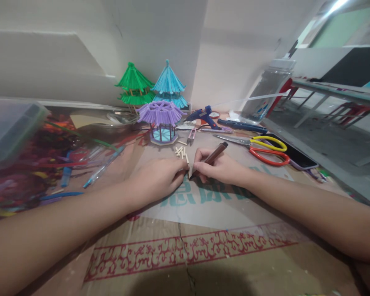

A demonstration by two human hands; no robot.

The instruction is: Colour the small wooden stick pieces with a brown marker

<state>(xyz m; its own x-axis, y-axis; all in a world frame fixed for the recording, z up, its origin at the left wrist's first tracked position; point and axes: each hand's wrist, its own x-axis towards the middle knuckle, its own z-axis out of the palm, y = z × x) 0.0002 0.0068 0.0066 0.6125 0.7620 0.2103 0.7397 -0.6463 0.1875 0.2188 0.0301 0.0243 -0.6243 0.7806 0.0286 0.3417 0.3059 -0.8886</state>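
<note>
My right hand (214, 166) grips a brown marker (216, 153), its dark tip pointing down near the centre of the table. My left hand (160, 176) rests just left of the tip, fingers pressed together at the end of a small pale wooden stick (189, 173). Several short pale sticks (180, 151) lie in a loose pile behind my hands. Beyond them stands a purple pavilion model (160, 123) with a fringed roof and a light blue floor. Under both hands lies a whitish sheet (185, 211) with large green characters.
Green (135, 84) and blue (169, 84) roofed models stand by the wall. Scissors (249, 142), a blue glue gun (203, 117), a phone (292, 154) and a clear bottle (267, 92) are at the right. Colourful craft material (49, 164) and a plastic box (15, 127) fill the left.
</note>
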